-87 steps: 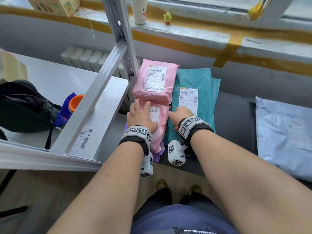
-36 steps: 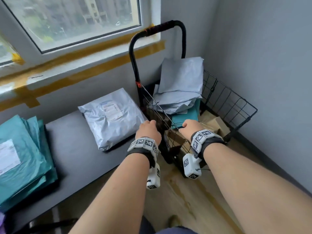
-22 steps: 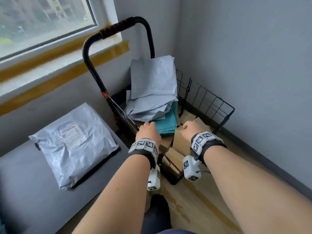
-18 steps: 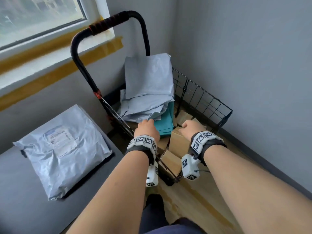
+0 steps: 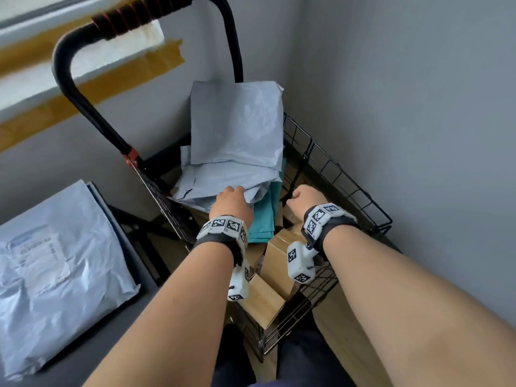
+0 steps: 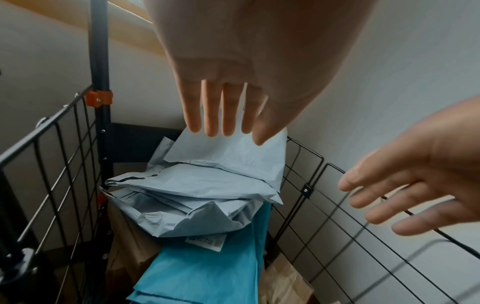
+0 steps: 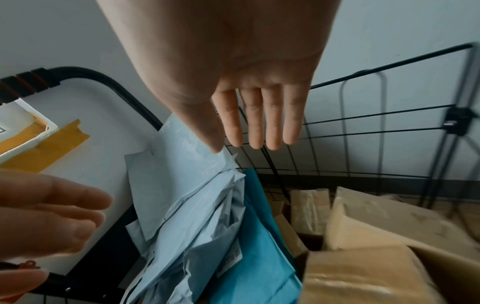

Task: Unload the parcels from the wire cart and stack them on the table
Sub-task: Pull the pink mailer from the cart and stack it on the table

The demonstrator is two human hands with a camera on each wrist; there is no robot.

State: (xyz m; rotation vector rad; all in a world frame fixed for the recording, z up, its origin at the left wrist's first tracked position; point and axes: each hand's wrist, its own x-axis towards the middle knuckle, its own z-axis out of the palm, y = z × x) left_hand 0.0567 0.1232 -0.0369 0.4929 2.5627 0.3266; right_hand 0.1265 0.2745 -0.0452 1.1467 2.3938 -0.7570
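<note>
A black wire cart (image 5: 337,174) stands in the room's corner, holding a pile of grey mailer bags (image 5: 234,152), teal mailers (image 5: 265,216) under them and brown cardboard boxes (image 5: 276,255). My left hand (image 5: 231,201) hovers over the lower edge of the grey bags (image 6: 197,197), fingers straight and holding nothing. My right hand (image 5: 304,198) hangs over the teal mailers (image 7: 259,246) and boxes (image 7: 384,236), fingers also straight and empty. On the dark table (image 5: 83,356) at the left lies one grey parcel (image 5: 55,275) with a label.
The cart's black handle (image 5: 134,15) with a red-striped grip arches above the bags. Grey walls close in behind and to the right. A taped window sill (image 5: 83,60) runs at upper left. Wooden floor shows beside the cart.
I have turned from the pink and teal parcels on the table to the cart. Both hands have moved forward and down over the cart's contents.
</note>
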